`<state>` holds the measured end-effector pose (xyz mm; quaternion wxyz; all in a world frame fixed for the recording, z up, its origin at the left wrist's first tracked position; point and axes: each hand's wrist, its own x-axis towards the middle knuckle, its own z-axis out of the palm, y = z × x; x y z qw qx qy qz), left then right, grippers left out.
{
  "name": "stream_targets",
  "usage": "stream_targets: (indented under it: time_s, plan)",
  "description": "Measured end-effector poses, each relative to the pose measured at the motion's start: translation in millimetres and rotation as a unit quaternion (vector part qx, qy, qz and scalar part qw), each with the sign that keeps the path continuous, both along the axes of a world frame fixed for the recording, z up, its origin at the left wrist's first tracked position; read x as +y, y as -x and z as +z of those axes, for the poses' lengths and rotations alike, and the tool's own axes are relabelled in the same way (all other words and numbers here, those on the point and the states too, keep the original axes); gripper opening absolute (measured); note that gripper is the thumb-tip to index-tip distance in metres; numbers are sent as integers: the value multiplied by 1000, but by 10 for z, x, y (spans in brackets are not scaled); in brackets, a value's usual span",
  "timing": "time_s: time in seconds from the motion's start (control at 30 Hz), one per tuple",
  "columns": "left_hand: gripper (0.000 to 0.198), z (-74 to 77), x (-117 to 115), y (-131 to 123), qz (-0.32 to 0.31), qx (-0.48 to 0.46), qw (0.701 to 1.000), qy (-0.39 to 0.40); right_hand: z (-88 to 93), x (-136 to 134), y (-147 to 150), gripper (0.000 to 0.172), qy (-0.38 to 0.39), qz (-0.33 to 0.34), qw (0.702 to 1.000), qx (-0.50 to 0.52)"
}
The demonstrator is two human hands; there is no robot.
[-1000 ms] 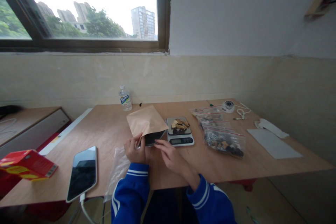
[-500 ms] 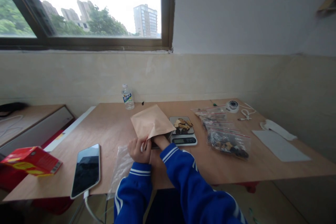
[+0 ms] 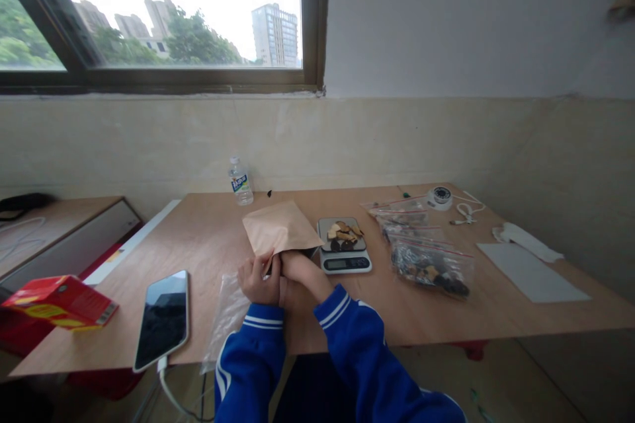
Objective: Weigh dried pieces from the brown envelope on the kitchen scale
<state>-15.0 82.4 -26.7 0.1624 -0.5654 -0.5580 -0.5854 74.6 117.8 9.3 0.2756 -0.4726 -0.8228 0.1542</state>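
Observation:
A brown kraft paper bag (image 3: 280, 227) is tilted above the table, its mouth facing me. My left hand (image 3: 258, 279) is closed on the near edge of its opening. My right hand (image 3: 300, 271) reaches into the mouth; its fingers are hidden inside, so I cannot see what they do. Just right of the bag stands a digital kitchen scale (image 3: 346, 263) with dried slices (image 3: 342, 231), pale and dark, on its plate. Under and beside my left forearm lies a clear plastic bag (image 3: 223, 317).
Several zip bags (image 3: 429, 268) of dark and pale dried pieces lie right of the scale. A tablet (image 3: 163, 318) with a cable and a red box (image 3: 62, 303) are at the left. A water bottle (image 3: 241, 182) stands at the back; paper (image 3: 530, 272) and a white camera (image 3: 439, 198) lie right.
My right hand has drawn partly back out of the paper bag, showing more of its back and wrist. The bag has shifted slightly left and its top has sunk a little.

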Motion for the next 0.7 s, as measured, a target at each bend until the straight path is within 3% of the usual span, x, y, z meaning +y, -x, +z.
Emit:
stream_targets:
  time_s: [0.13,0.37,0.5,0.7]
  plan:
    - [12,8,-4,0,6,18,1000,-18,6,-197,-118,28,65,0,998,-3]
    - [13,3,-3,12,32,39,998,-24,69,-403,-265,33,91,16,989,113]
    - [15,2,-2,12,36,38,998,-22,8,-402,-311,34,65,20,987,145]
    - [14,-14,5,15,27,37,999,-24,-82,-433,-312,33,-15,-44,990,134]
